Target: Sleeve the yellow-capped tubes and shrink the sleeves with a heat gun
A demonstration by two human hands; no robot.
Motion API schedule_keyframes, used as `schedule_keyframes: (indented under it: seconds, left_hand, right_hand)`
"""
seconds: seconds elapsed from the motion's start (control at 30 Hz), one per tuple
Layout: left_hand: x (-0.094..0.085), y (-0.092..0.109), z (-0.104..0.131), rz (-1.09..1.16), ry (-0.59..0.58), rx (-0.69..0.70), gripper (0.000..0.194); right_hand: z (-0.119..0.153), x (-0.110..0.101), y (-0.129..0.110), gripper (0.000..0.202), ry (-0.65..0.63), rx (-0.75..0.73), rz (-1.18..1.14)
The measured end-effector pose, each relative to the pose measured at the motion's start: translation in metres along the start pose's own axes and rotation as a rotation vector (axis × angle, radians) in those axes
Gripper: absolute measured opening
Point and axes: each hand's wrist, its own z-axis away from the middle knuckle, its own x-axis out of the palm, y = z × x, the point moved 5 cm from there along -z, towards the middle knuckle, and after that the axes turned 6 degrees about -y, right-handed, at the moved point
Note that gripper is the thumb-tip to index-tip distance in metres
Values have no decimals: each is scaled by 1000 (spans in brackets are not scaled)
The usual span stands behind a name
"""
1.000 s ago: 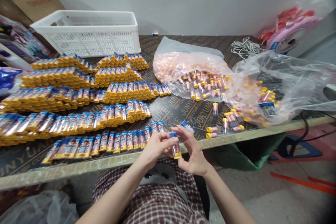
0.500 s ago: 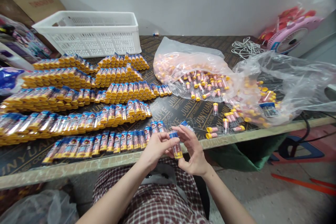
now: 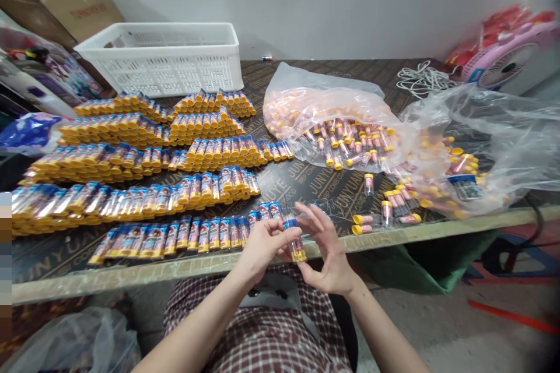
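From where I stand, the left hand (image 3: 265, 247) pinches a clear, yellow-capped tube (image 3: 297, 246) just over the worktop's (image 3: 286, 182) front edge; the right hand (image 3: 329, 257) curves open beside it, contact hard to tell. The tube looks light, fairly stiff and slick, probably easy to dent, and best taken by its blue or yellow ends. "JUNYUAN" runs across the worktop; the tube's label is too small to read.
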Motion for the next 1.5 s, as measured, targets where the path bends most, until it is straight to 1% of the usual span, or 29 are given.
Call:
schedule_keyframes:
  seconds: [0.03,0.1,0.17,0.2,0.23,0.3,0.4,0.5,0.57,0.63,0.67,0.7,0.73,0.8,0.83,0.87,0.9,0.97,1.07,1.13,1.2,1.27,1.33,1.4,1.5]
  left_hand:
    - [-10,4,0,-38,59,19,37]
    - [-35,13,0,-161,226,91,43]
    - [-60,23,2,-349,402,184,48]
    - [-69,26,2,-458,462,222,47]
    - [-76,26,1,-565,497,247,46]
    - [-83,23,-4,-747,519,262,42]
    - [-84,14,-11,-929,502,257,41]
    - [-79,14,-14,-1102,470,232,44]
    - [-74,20,-13,-1227,498,204,44]
    - [-65,28,-13,-1311,541,196,42]
    - [-56,31,-14,-1333,530,211,40]
    - [-43,33,-18,-1352,482,238,36]
    - [-27,31,-23,-1379,401,268,31]
    - [9,23,-37,-1467,194,314,22]
    - [26,17,-46,-1521,103,324,18]
    - [41,12,-55,-1570,39,328,15]
    - [53,7,-64,-1608,5,322,13]
    - [66,2,-83,-1642,16,270,16]
    - [67,-1,-103,-1638,77,130,29]
    - [65,-3,-109,-1634,65,83,26]
    - [63,-6,-110,-1632,40,79,21]
    - [61,-7,-109,-1613,54,89,21]
    - [58,-9,-107,-1580,98,104,28]
    - [57,-10,-107,-1556,123,109,32]
    - [57,-14,-108,-1542,97,88,23]
  right_hand:
    - [-1,-4,1,86,12,5,9]
    - [-2,-15,5,85,71,14,13]
    - [-1,-27,11,83,140,34,5]
    - [-1,-31,14,81,164,48,6]
    - [0,-34,17,79,179,68,15]
    - [1,-37,21,74,185,103,50]
    - [3,-38,21,68,170,124,114]
    - [6,-44,19,65,177,127,182]
    - [9,-53,20,62,210,137,244]
    - [13,-68,24,56,268,164,325]
    - [15,-76,28,52,307,182,369]
    - [16,-86,33,47,350,200,415]
    - [18,-95,38,42,390,215,465]
    - [19,-113,51,34,452,237,575]
    - [18,-123,58,32,467,244,635]
    - [16,-132,65,30,474,251,695]
    - [14,-141,72,30,474,260,757]
    - [8,-161,84,30,474,298,888]
    - [-1,-189,101,34,453,444,1086]
    - [-6,-202,111,38,406,562,1186]
    - [-11,-208,118,39,351,636,1205]
    - [-15,-208,123,40,313,653,1161]
    - [-17,-204,122,46,327,621,1063]
    - [-18,-196,116,54,378,555,932]
    - [-15,-179,97,67,429,460,741]
